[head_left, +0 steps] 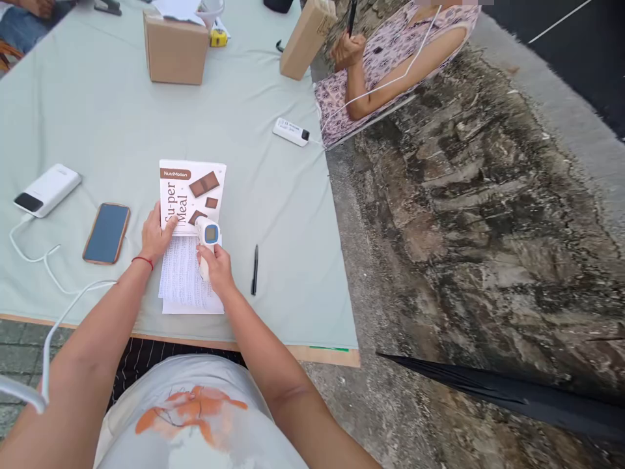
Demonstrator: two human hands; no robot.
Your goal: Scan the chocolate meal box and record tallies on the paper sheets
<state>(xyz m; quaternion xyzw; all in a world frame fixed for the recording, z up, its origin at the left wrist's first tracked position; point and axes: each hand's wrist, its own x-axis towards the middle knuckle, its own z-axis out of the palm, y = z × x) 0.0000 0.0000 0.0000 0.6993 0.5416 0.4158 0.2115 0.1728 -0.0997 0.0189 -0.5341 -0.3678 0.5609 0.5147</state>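
Observation:
My left hand (157, 232) grips the left edge of a white NutriMotion "Su-per Meal" box (195, 189), thumb on its front. Brown chocolate pieces are printed on that face. In my right hand (217, 267) is a white handheld infrared thermometer (209, 233) with a blue-framed screen, held over the lower right corner of the box. What the screen reads is too small to make out. Under both hands lie printed sheets of paper (180, 277), partly covered by the box. A black pen (254, 270) rests just right of my right hand.
Left of my hands lie a phone (106, 233) and a white power bank (47, 190) with a cable. Farther off are another power bank (291, 131), a cardboard box (174, 52), a tall carton (306, 39) and a yellow tape measure (218, 38). A person (390, 71) sits at the right edge.

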